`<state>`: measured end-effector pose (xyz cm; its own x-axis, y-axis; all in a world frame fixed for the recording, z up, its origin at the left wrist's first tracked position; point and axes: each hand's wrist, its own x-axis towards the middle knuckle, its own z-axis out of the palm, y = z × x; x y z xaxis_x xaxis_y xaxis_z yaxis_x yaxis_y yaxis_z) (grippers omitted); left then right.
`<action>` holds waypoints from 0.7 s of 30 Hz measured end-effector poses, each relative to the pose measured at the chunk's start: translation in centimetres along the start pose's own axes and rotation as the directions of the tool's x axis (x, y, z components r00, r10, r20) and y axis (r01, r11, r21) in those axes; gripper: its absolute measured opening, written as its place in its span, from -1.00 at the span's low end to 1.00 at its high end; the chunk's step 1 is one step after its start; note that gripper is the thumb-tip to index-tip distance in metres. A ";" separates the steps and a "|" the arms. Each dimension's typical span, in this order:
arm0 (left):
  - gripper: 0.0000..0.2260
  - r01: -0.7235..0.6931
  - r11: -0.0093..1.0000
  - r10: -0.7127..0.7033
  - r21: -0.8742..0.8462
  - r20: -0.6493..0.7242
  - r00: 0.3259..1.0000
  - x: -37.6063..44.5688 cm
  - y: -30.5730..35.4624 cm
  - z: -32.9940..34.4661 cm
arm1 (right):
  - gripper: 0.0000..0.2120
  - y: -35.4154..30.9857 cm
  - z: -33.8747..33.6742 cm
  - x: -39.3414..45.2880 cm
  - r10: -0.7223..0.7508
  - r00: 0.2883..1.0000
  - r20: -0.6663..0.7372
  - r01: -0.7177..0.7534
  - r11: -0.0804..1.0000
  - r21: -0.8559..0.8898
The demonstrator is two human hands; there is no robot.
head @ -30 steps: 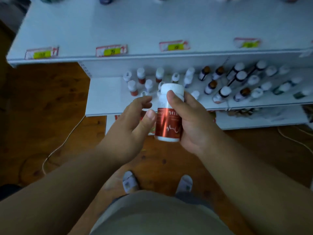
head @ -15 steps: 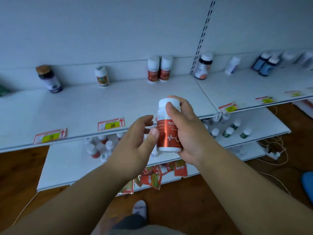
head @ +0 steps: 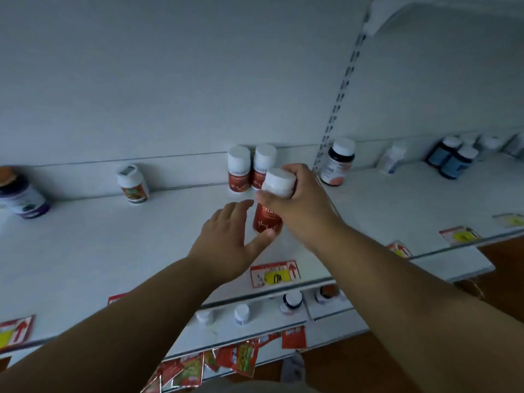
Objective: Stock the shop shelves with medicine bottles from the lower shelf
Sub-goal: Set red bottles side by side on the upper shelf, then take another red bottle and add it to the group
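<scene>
The right hand (head: 300, 205) grips an upright red bottle (head: 268, 219) by its cap end, just before two matching bottles (head: 239, 173); the relaxed left hand (head: 226, 239) steadies its base.

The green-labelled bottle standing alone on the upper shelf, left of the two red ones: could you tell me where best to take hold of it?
Grip the green-labelled bottle round its white cap and shoulder, coming from the front and above. It stands upright by the back wall with free shelf on both sides.
</scene>
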<state>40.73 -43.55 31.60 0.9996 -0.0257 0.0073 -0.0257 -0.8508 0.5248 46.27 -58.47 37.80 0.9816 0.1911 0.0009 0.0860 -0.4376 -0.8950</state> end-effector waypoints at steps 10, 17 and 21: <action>-0.19 0.223 0.911 -0.240 0.348 0.006 0.971 5.3 -4.0 2.9 | -0.35 2.2 3.5 8.2 -0.299 0.921 0.250 0.374 0.856 -0.358; -0.12 0.238 0.885 -0.279 0.400 0.045 0.959 5.6 -5.1 4.0 | -0.39 2.8 5.9 8.7 -0.311 0.928 0.203 0.371 0.798 -0.475; -0.10 0.233 0.881 -0.280 0.411 0.057 0.958 5.9 -5.3 4.2 | -0.40 2.4 6.3 8.5 -0.291 0.942 0.166 0.334 0.785 -0.522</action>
<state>46.78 -41.36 25.28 0.9648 0.1835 -0.1885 0.2071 -0.9717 0.1139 53.78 -52.37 32.86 0.8716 0.4529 0.1875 0.4846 -0.7382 -0.4692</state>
